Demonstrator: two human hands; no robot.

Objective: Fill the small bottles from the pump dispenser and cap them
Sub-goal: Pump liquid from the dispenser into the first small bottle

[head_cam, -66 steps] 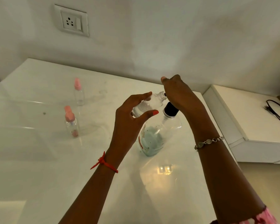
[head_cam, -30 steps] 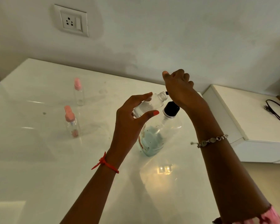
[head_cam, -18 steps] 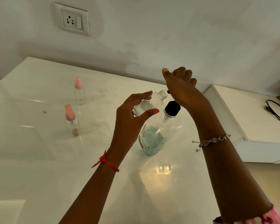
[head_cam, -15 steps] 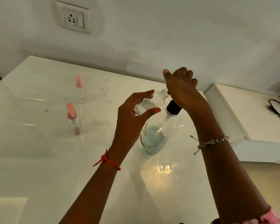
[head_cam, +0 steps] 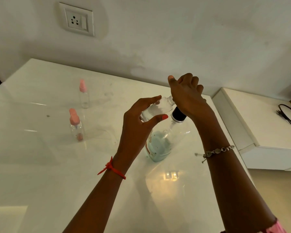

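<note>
A small clear bottle is held tilted in the left hand, pinched between the thumb and the curled fingers. Its open, uncapped neck is turned toward the right hand. The right hand is set just beside that neck, with its fingers curled down over the top of a pump dispenser. The pump head itself is hidden under the palm, and only the black collar is seen below the wrist. The dispenser is stood on a glossy white table, below both hands, with pale blue-green liquid in its lower part. Well to the left of the left hand, a nearer pink-capped bottle and a farther pink-capped bottle are stood upright and apart. A red thread is worn on the left wrist and a chain bracelet on the right.
</note>
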